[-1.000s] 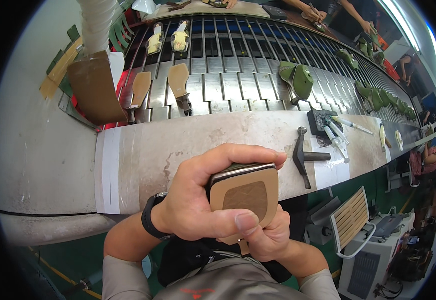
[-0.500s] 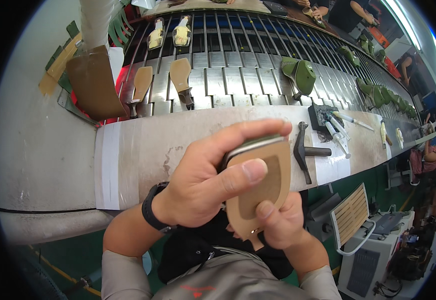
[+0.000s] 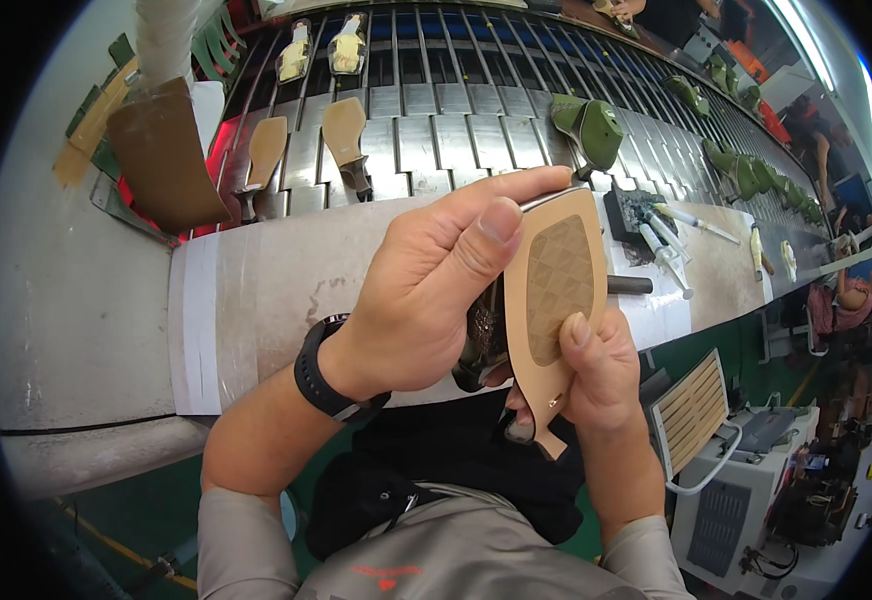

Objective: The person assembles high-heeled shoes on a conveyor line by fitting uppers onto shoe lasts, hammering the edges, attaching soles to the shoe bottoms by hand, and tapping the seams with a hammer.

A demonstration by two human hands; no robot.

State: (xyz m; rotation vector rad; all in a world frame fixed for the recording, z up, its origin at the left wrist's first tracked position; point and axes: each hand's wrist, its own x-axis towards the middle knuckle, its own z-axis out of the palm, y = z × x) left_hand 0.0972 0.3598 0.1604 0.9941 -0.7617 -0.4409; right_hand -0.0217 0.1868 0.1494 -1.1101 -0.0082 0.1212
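In front of me, above the bench, both hands hold a shoe with its tan sole [image 3: 561, 285] turned up toward me. A textured brown patch covers the sole's middle. My left hand [image 3: 406, 290] grips the wide upper end, thumb at the sole's left edge and fingers behind it. My right hand [image 3: 606, 375] pinches the narrow lower end, its thumb on the sole near the patch. Behind the sole, a dark, shiny part [image 3: 483, 325] of the shoe shows, mostly hidden by the hands. A hammer handle [image 3: 629, 285] sticks out to the right of the shoe.
On the bench [image 3: 276, 290] lie a dark block [image 3: 631, 222] and several syringes [image 3: 664, 252]. Beyond runs a metal conveyor [image 3: 426, 150] carrying two tan soles [image 3: 343, 130], a green shoe upper [image 3: 596, 132] and more green uppers [image 3: 756, 180]. A brown sheet [image 3: 163, 155] stands at left.
The shoe has risen and tilted, and its textured patch shows more fully. My left thumb has shifted from the middle of the sole to its edge. The hammer head is now hidden.
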